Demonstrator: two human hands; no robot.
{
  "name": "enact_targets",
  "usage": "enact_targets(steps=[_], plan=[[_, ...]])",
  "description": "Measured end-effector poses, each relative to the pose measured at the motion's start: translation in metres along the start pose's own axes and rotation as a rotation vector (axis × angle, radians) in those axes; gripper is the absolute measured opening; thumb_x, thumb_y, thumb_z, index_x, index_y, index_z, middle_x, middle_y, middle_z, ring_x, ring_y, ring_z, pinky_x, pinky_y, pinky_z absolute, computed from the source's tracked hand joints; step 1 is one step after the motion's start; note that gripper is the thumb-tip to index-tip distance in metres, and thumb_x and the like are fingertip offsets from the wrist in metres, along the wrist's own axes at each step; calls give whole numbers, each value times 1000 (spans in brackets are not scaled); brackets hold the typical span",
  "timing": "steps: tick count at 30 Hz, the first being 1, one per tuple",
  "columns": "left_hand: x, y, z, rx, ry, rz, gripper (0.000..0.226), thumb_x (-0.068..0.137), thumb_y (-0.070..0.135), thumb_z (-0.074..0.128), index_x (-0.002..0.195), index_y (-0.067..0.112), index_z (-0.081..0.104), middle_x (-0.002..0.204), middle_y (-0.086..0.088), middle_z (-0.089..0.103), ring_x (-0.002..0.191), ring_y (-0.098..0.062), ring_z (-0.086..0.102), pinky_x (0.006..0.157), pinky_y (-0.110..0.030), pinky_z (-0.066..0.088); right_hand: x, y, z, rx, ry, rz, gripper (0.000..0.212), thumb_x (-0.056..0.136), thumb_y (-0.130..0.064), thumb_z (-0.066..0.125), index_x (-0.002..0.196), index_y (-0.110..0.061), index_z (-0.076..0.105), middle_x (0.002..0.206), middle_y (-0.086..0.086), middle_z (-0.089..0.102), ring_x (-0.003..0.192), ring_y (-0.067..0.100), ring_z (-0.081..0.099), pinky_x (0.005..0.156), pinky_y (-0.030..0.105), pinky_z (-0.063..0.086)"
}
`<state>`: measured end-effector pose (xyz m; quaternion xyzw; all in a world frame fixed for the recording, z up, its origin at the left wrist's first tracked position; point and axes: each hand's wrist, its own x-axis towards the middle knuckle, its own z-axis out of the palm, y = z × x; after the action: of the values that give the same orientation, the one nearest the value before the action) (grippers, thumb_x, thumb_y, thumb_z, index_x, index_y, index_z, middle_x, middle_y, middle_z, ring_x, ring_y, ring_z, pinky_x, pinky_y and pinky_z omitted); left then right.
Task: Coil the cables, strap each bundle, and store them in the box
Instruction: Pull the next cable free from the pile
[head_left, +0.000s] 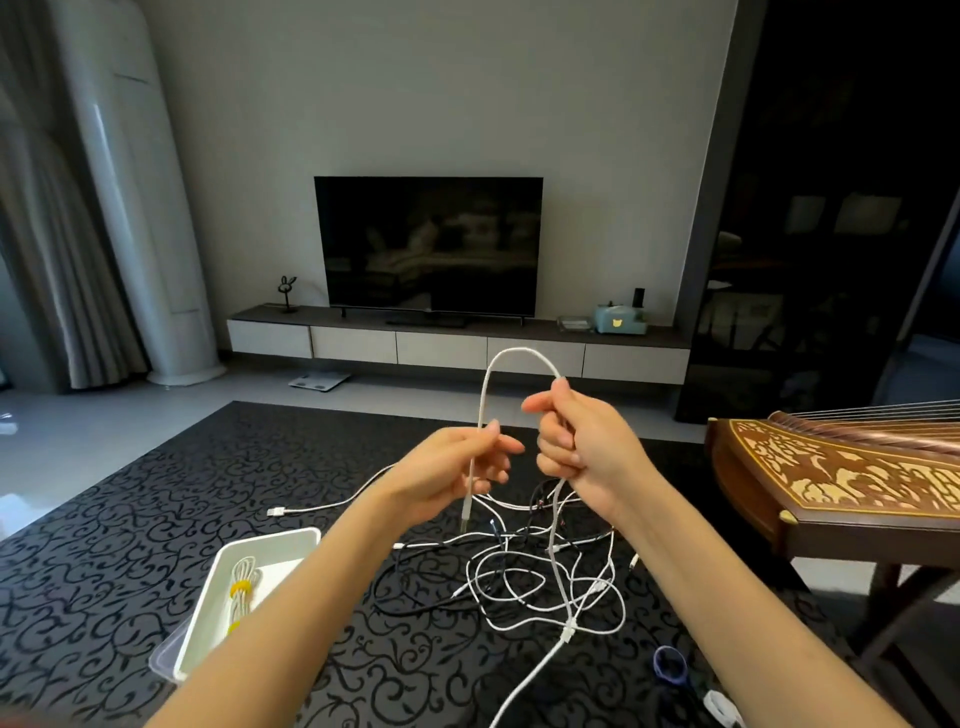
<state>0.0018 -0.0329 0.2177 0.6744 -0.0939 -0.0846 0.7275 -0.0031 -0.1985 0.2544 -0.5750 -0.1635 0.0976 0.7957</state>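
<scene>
Left hand (462, 462): pinches the white cable (511, 352) between thumb and fingertips, a short way above its plug, which hangs free below the hand.
Right hand (576, 441): fingers curled round the same cable in a loose fist; the cable leaves the bottom of the fist and trails down to the rug (130, 545).
Cable in hand: rises in one arch between the two hands, above both. I judge this to be the first loop of a coil, with most of its length not yet gathered.
Box (270, 540): white and open, on the rug to the person's left, under the left forearm.
Done: one pale bundle (249, 571) lies inside the box, bound with yellow straps (240, 588).
Left to do: a tangle of white and black cables (524, 571) sprawls on the rug below the hands, none of it coiled, strapped or boxed. The task looks early, with most of it ahead.
Straps to hand: a blue loop (670, 662) lies on the rug near the right forearm; a white item (722, 709) beside it may be another strap, but I cannot tell.
Surroundings: a dark television (428, 244) on the far wall and a zither (841, 467) at the right.
</scene>
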Motion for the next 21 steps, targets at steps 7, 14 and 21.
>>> enact_targets(steps=[7,14,21], plan=[[-1,1,19,-315,-121,-5,43,96,28,38,127,2,54,124,-16,62,119,-27,57,106,-39,41,-12,31,-1,-331,-113,274,51,102,-40,34,78,-4,62,39,-3,29,29,6,17,37,16,17],[2,5,26,-456,73,74,48,103,35,27,64,10,39,76,-12,68,80,-28,69,82,-43,57,-24,61,-10,-444,-147,358,50,94,-47,50,68,-6,63,42,-2,38,32,8,29,39,19,25],[0,50,-34,-663,310,169,45,103,40,27,64,18,34,40,8,31,28,-1,26,28,-14,19,-50,102,-51,-513,-251,348,22,95,-22,56,81,-10,67,53,-5,52,49,5,49,61,22,49]])
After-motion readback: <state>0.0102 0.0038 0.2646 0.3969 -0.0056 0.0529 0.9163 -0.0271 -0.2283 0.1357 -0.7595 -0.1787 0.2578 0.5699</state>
